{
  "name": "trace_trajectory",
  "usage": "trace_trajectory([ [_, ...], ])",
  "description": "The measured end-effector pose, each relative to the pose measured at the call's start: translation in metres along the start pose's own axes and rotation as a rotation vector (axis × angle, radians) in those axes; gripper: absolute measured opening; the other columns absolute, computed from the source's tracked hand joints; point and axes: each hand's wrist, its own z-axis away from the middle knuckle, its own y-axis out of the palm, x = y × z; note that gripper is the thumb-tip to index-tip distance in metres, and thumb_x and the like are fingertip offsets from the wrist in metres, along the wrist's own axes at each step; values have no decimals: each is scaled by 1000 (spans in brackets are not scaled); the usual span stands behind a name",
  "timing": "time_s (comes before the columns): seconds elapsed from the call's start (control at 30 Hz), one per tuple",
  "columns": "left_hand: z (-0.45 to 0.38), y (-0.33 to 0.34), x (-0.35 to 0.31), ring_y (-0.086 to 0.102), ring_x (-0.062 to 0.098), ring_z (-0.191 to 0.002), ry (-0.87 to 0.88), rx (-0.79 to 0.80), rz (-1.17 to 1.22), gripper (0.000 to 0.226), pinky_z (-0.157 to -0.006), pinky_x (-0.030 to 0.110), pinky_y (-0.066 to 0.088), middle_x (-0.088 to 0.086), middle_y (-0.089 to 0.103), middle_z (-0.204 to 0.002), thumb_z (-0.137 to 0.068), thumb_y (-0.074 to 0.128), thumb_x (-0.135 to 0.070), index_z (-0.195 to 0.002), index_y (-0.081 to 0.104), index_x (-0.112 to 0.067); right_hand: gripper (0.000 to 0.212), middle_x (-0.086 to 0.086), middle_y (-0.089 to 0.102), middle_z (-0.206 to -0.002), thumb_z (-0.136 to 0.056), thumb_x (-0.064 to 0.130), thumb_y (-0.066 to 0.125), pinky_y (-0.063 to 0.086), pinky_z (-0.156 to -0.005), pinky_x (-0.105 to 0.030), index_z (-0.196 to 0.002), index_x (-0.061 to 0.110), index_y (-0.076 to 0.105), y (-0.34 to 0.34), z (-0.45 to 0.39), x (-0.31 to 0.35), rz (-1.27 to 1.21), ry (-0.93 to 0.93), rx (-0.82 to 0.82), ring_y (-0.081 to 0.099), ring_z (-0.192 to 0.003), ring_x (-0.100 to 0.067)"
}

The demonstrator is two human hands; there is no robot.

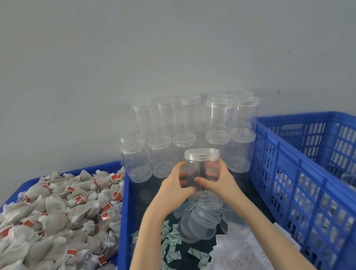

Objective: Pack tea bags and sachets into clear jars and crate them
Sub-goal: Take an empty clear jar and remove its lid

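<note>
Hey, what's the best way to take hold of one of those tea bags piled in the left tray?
Pinch a tea bag by its soft pouch body from above: the bags lie loose and heaped in the open blue tray, and the red tags hang on thin strings, likely to tangle.

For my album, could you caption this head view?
Both hands hold a lidded clear jar between tea bags and blue crate.
</note>
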Motion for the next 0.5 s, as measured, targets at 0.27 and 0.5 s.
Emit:
trace_trajectory([
  [0.27,7,-27,-20,40,4,-127,10,130,73,107,-103,27,36,-22,38,-137,-60,78,-64,-149,22,-43,97,3,57,-140,-54,26,86,49,-105,-36,-142,23,45,-1,21,-10,-101,54,367,56,-128,-16],
  [0.5,18,-15,-13,55,-1,-107,69,40,47,47,-78,13,45,-21,59,-114,-67,78,-49,-110,59,-47,89,4,70,-112,-45,23,82,53,-81,-20,-129,12,53,26,33,-15,-115,25,266,68,-101,-2],
])
